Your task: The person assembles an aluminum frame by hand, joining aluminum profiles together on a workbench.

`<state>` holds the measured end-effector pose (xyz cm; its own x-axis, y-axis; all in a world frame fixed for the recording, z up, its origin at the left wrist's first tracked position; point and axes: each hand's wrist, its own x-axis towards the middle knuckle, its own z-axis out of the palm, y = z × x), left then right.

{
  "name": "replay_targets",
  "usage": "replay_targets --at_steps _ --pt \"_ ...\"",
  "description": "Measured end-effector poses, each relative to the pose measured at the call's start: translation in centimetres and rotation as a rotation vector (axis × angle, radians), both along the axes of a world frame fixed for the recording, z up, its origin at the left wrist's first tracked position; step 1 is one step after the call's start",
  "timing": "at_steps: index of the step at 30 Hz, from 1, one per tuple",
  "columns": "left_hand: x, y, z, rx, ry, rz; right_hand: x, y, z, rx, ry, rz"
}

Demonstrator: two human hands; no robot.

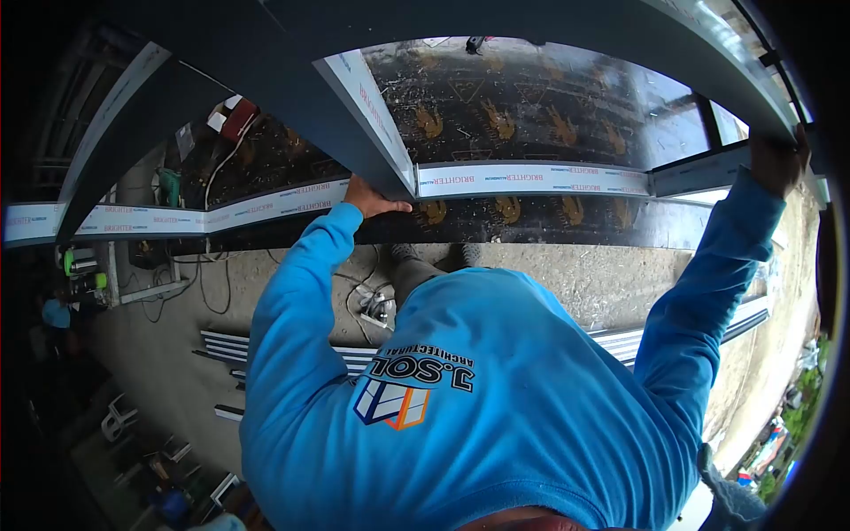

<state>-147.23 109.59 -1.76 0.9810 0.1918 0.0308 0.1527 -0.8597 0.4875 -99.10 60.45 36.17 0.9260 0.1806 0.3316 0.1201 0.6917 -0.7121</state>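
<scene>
A large dark aluminium frame point(531, 180) stretches across the view in front of me, its faces covered with white protective film printed "BRIGHTER". My left hand point(376, 198) is closed around the lower end of a dark upright bar point(354, 133), close to where it meets the long crossbar; its thumb points right. At the far right, my right hand point(779, 162) grips the frame's outer side, near a corner, with its fingers partly hidden in shadow. Both arms are stretched out in light blue sleeves.
Beneath the frame lies a dark panel point(531, 115) with repeated brown hand marks. Several long profiles point(226, 343) rest on the concrete floor point(567, 274) behind me. Cables and a metal power tool point(376, 308) lie near my feet. A white chair point(117, 418) stands lower left.
</scene>
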Motion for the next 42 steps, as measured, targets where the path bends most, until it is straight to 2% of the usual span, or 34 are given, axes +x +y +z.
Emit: replay_targets --at_steps 1,4,7,8,9,10,11,12,13,17,18,19,21,22,23,27,29,31,32,36,38,42 --pt "-0.1 -0.1 0.2 0.005 0.008 0.01 -2.2 1.8 0.9 0.044 0.089 -0.014" --pt "0.0 -0.2 0.8 -0.001 -0.046 0.031 -1.1 2.4 1.5 0.024 0.098 -0.124" --pt "0.1 -0.5 1.4 0.147 -0.16 -0.089 1.1 2.6 1.7 -0.015 0.101 -0.303" --pt "0.0 -0.5 1.8 0.072 -0.168 -0.072 1.6 2.7 1.9 -0.02 0.108 -0.345" --pt "-0.1 -0.4 1.9 0.02 -0.284 -0.052 2.1 2.7 2.1 -0.018 0.122 -0.372" --pt "-0.3 -0.9 3.9 -0.017 -0.229 -0.03 2.4 2.7 2.4 -0.019 0.143 -0.392" --pt "-0.3 -0.7 3.8 -0.09 -0.125 -0.021 2.5 2.9 2.8 -0.018 0.159 -0.408" --pt "-0.3 -0.5 3.5 -0.185 -0.134 -0.014 -5.6 7.4 4.3 -0.043 0.1 0.084" --pt "-0.2 -0.8 3.6 -0.127 -0.207 0.012 -5.7 7.7 4.6 -0.035 0.118 0.012" --pt "-0.3 -1.0 3.9 -0.183 -0.315 0.051 -5.3 8.4 4.2 0.028 0.145 0.0" --pt "-0.4 -1.2 3.7 -0.066 -0.35 0.037 -5.1 7.7 4.1 0.058 0.135 -0.042" --pt "-0.1 -1.4 3.6 0.047 -0.393 0.016 -6.2 8.1 4.3 0.062 0.176 0.021" --pt "0.2 -2.1 3.5 -0.073 -0.313 0.012 -4.9 7.2 3.9 0.204 0.172 0.024" --pt "0.3 -2.9 3.7 0.054 -0.306 0.003 -3.9 5.7 4.2 0.179 0.151 -0.009" --pt "0.6 -3.5 4.1 0.136 -0.297 0.003 -1.9 3.9 4.4 0.134 0.133 0.06" --pt "1.2 -4.7 2.9 0.152 -0.278 0.04 5.2 -3.6 3.7 -0.04 0.128 0.36" --pt "1.2 -5.8 2.4 0.164 -0.23 0.057 5.8 -4.4 3.3 -0.041 0.102 0.27" --pt "1.5 -6.3 3.7 0.224 -0.177 0.101 0.6 -0.4 3.6 -0.127 0.119 -0.085" --pt "1.7 -6.7 4.3 0.307 -0.156 0.099 0.3 -0.5 3.8 -0.128 0.121 -0.097" --pt "1.8 -6.9 3.3 0.219 -0.053 0.134 0.0 0.1 4.2 -0.136 0.12 -0.191" --pt "1.7 -6.9 2.9 0.249 -0.225 0.141 -0.5 1.0 4.4 -0.14 0.117 -0.198" --pt "1.6 -6.5 2.5 0.223 -0.228 0.125 -1.4 2.4 4.9 -0.142 0.095 -0.186"
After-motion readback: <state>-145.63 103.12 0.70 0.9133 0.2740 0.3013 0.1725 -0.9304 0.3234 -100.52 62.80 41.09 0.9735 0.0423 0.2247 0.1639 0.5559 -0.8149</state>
